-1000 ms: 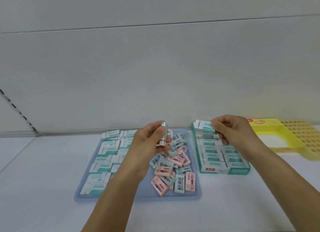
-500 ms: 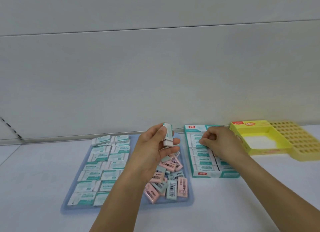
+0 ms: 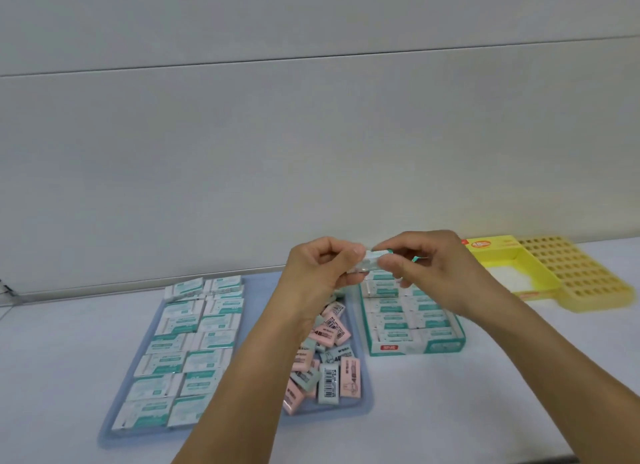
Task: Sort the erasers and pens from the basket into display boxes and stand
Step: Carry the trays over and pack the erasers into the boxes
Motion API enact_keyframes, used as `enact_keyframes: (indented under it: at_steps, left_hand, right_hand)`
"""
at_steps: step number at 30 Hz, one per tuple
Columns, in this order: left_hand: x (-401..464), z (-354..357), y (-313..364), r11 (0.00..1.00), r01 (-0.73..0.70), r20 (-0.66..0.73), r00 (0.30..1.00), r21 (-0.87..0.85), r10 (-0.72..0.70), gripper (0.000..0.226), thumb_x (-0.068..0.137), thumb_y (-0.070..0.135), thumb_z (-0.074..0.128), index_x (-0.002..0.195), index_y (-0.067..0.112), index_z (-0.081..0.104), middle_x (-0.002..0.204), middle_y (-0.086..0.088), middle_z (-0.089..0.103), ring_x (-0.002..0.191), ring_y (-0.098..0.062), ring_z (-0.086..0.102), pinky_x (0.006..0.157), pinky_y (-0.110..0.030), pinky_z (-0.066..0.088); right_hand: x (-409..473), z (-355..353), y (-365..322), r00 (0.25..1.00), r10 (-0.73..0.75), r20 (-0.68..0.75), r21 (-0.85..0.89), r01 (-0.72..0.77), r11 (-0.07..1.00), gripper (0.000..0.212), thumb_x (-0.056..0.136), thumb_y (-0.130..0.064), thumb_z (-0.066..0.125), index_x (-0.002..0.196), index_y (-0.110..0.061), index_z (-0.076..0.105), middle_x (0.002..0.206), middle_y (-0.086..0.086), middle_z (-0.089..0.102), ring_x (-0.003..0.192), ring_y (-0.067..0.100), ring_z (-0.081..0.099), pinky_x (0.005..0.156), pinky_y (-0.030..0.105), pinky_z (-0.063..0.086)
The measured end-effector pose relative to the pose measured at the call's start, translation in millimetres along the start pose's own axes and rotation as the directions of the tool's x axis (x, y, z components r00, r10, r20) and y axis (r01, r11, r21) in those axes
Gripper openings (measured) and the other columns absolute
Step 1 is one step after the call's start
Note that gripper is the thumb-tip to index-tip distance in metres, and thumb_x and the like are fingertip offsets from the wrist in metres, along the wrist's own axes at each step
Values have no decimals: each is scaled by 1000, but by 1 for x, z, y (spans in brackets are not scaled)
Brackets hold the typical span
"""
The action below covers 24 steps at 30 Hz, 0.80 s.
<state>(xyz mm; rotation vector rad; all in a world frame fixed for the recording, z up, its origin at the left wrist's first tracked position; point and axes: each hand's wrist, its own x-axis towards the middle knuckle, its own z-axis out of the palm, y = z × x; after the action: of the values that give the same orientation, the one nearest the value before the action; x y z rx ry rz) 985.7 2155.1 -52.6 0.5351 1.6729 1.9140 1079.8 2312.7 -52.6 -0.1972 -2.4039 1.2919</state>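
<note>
1. The right hand (image 3: 436, 269) had left the green display box (image 3: 412, 325) and met the left hand (image 3: 318, 273) above it; likely a handover before placing.
2. Both hands' fingers (image 3: 391, 263) were curled, pinching one green-white eraser (image 3: 369, 263), its far end seemingly hidden; the basket (image 3: 363, 404) lay at 7 o'clock on the desk (image 3: 485, 394).

The eraser (image 3: 372, 261) is mostly covered by both hands' fingers. The left forearm (image 3: 256, 370) hides part of the tray (image 3: 360, 408) pile. The right hand (image 3: 436, 273) covers the green box's (image 3: 415, 348) far rows. Labels are too blurred to read.
</note>
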Motion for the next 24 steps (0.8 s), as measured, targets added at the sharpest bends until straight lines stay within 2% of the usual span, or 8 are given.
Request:
enact_keyframes:
  at_steps: [3,5,7,9,11,15,20,24]
  left_hand:
    - [13,6,-6,880,-128,16,991,457,136,15,94,25,60,97,14,70,91,0,72,84,-12,66,82,-29,55]
    - [14,10,-17,493,-290,225,956,820,189,22,96,35,54,106,22,68,106,6,67,97,-11,61,92,-34,48]
    - [12,14,-30,146,-429,417,902,891,111,31,98,42,47,117,25,64,123,8,61,114,-12,54,107,-40,35]
    - [8,17,-39,4,-456,455,890,890,25,38,100,45,40,127,26,59,141,10,50,131,-10,41,119,-45,12]
    - [6,19,-45,-19,-432,432,901,902,21,43,101,45,37,136,26,52,150,12,39,139,-7,32,119,-42,-2]
    - [5,19,-52,-1,-410,410,911,912,44,45,101,44,36,142,28,45,154,13,33,141,-5,27,119,-39,-5]
    - [6,19,-55,18,-410,409,912,912,38,44,101,42,37,142,28,45,154,12,34,141,-6,28,119,-38,-4]
    - [5,20,-50,43,-412,410,911,910,50,43,100,40,40,140,25,49,153,9,37,140,-8,30,119,-38,-4]
  right_hand:
    - [-5,-20,17,992,15,-123,-50,-21,999,14,84,-13,72,84,-26,75,73,-7,70,63,3,58,61,16,46]
    - [-9,-31,32,990,18,-141,-173,-43,984,20,82,-12,74,84,-32,74,77,-7,69,66,3,57,60,12,42]
    - [-14,-37,46,993,40,-109,-258,-67,964,25,79,-11,77,85,-35,73,82,-7,67,72,6,58,63,12,41]
    - [-19,-36,57,997,31,-64,-326,-51,944,28,76,-9,79,83,-36,72,83,-10,64,78,7,58,67,12,41]
    - [-22,-33,65,999,-11,-42,-409,-7,912,30,74,-10,80,83,-37,70,89,-16,64,86,4,58,78,21,45]
    - [-22,-30,72,998,-34,-53,-576,-2,817,22,73,-16,81,84,-34,72,95,-20,66,96,10,58,87,41,46]
    - [-21,-21,64,998,-54,-43,-696,9,718,6,80,-21,74,81,-27,75,91,-12,71,97,18,59,80,33,38]
    - [-16,-18,46,995,73,73,-860,26,509,23,94,-39,52,103,-32,72,118,-13,59,115,14,44,89,33,38]
